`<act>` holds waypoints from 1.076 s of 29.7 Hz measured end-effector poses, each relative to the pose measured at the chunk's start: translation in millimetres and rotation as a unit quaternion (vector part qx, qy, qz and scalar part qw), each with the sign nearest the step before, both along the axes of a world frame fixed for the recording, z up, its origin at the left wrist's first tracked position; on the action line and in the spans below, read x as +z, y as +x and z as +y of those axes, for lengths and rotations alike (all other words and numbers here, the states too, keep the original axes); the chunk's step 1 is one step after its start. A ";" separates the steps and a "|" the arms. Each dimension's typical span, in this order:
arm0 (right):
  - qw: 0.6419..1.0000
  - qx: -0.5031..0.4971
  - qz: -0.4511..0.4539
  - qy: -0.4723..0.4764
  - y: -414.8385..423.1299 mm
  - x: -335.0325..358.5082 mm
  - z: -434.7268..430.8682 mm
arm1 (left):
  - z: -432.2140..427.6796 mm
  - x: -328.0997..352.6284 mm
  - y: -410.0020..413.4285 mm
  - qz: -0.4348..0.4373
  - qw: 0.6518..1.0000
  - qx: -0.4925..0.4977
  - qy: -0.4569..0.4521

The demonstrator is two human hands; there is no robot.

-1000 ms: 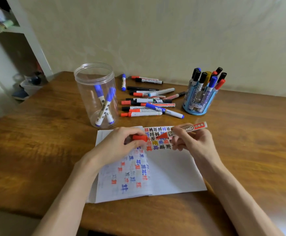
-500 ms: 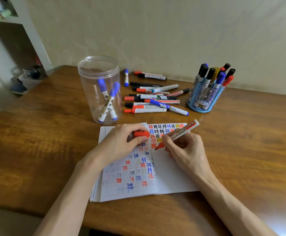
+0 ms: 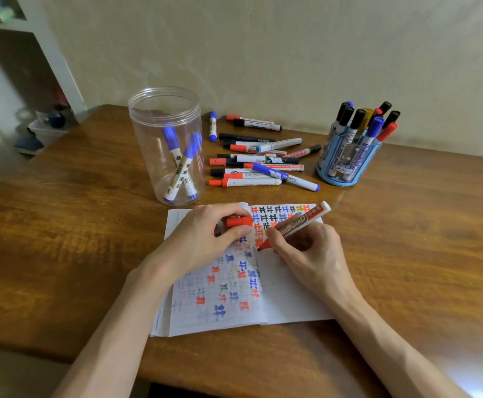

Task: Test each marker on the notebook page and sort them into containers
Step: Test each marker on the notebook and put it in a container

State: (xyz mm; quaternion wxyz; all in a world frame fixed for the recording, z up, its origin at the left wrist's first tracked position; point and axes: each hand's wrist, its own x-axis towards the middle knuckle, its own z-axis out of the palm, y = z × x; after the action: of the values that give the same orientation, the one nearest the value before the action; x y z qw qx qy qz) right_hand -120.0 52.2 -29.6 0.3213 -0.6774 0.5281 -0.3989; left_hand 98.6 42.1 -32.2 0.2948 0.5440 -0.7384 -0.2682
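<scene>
My wooden table [image 3: 62,254] carries the open notebook [image 3: 292,297] before me; beyond it stand a clear jar [image 3: 165,116], loose markers [image 3: 251,182] and a blue holder [image 3: 346,170].

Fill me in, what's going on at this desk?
A person is trying out a red whiteboard marker on the open notebook: the right hand holds it uncapped, tip down at the page among rows of coloured test marks, while the left hand pinches its red cap. The clear jar holds two blue markers, the blue pen holder holds several more, and a pile of loose markers lies on the table between them.
</scene>
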 end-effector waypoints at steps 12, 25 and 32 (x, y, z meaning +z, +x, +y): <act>1.000 0.001 -0.023 -0.002 -3.2 -2.1 -2.1 | 0.9 1.1 -0.4 0.003 1.000 -0.002 -0.019; 0.999 -0.030 -0.010 -0.015 -3.1 -5.5 -2.1 | 1.1 1.2 0.1 0.010 1.000 -0.002 -0.019; 1.000 -0.006 0.002 -0.013 -1.1 -2.8 -0.4 | 0.6 0.9 0.0 0.008 1.000 -0.002 -0.027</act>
State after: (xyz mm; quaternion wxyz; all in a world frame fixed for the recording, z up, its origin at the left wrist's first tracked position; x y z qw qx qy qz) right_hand -121.1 51.8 -32.4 0.3090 -0.6791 0.5271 -0.4068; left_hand 98.6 42.7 -31.3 0.3143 0.5319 -0.7443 -0.2534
